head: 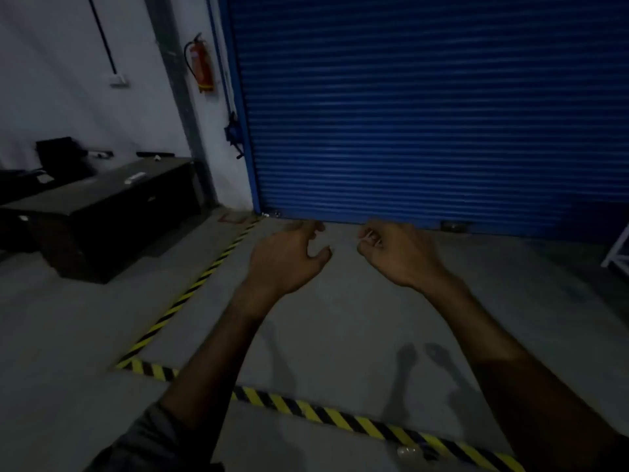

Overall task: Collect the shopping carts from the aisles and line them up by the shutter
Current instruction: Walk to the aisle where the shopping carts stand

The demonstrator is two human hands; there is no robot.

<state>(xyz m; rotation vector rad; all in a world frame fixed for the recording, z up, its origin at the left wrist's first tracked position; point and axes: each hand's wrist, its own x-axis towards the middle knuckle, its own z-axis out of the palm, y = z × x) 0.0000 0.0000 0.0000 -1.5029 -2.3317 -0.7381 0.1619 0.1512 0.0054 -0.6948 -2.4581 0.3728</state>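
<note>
Head camera gave me the shutter [425,114], ribbed blue metal, down at the far right above smooth grey floor [340,321]. Left hand [289,258] hung half-open, empty; right hand [400,255] curled in on nothing.

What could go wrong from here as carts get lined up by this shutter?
1. The light is dim and the dark cabinet sits just outside the hazard tape; a cart could clip it.
2. A row along the shutter may spread left and block the fire extinguisher on the wall.
3. The white frame at the right edge juts towards the bay; a cart might snag on it.
</note>
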